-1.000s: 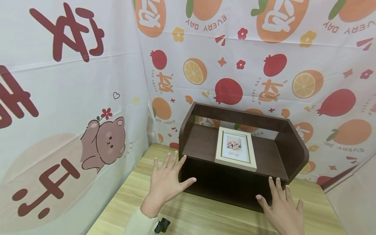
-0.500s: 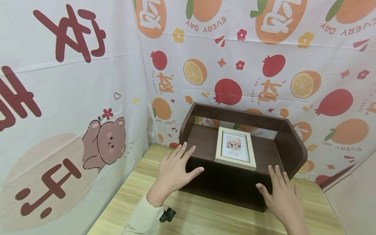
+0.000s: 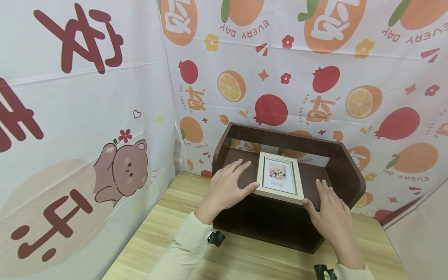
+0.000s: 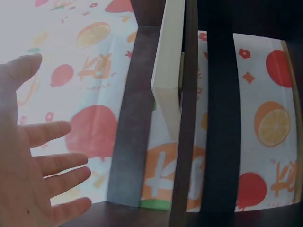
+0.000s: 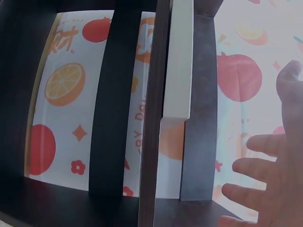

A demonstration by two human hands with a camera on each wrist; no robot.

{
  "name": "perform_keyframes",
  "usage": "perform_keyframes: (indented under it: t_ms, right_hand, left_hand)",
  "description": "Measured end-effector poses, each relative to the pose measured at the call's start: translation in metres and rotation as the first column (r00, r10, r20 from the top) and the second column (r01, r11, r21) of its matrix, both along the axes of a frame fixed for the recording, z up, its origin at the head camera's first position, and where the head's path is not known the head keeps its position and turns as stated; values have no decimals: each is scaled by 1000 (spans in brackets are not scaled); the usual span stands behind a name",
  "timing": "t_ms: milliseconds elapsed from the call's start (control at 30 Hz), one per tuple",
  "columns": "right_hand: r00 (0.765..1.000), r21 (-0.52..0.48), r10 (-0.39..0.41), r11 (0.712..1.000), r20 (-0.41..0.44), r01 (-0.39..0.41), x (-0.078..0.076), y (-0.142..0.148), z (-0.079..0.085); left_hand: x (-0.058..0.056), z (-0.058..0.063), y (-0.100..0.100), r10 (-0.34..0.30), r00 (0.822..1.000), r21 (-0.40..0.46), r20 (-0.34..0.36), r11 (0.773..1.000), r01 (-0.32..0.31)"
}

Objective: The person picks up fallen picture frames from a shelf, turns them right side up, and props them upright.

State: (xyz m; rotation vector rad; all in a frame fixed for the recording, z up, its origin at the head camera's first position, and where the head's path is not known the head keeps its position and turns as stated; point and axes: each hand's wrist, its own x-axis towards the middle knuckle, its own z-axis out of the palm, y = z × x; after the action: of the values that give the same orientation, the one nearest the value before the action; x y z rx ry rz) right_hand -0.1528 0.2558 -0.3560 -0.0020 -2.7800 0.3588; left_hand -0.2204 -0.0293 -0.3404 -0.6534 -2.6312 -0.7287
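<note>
A cream picture frame [image 3: 280, 175] with a flower print lies flat on the upper shelf of a dark brown desktop shelf [image 3: 245, 212]. My left hand [image 3: 225, 188] is spread just left of it, thumb tip close to the frame's left edge. To the right, my right hand [image 3: 330, 212] hangs over the shelf's front edge, its thumb near the frame's lower right corner. In the left wrist view the left hand's fingers [image 4: 61, 165] are straight with a gap to the frame [image 4: 165, 71]. The right wrist view likewise shows straight fingers [image 5: 251, 168] apart from the frame [image 5: 179, 71].
The shelf unit stands on a light wood-grain table [image 3: 154, 229]. Its side panels [image 3: 346, 175] rise at both ends, with a rail [image 3: 287, 137] along the back. A fruit-print cloth [image 3: 210, 97] hangs behind, and a bear-print cloth [image 3: 133, 171] hangs at left.
Both hands have moved forward and inward over the shelf, the left going right and the right going left, closer to the picture frame. The picture frame stays in place.
</note>
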Motion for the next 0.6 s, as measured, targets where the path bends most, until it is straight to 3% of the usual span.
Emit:
perform_keyframes:
  t_ms: [133, 300, 400, 600]
  right_hand:
    - [1000, -34, -2, 999, -9, 2, -12, -3, 3]
    - [999, -98, -30, 995, -12, 28, -24, -4, 3]
    - [999, -124, -35, 992, -4, 35, -32, -3, 2]
    - [997, -151, -30, 988, 69, 40, -48, -1, -4]
  left_hand:
    - [-14, -1, 8, -35, 995, 54, 97, 998, 30]
    - [-29, -4, 14, -76, 974, 117, 213, 992, 52]
    - [-39, -6, 18, -129, 944, 193, 303, 978, 72]
    - [-59, -17, 24, -263, 862, 346, 433, 932, 111]
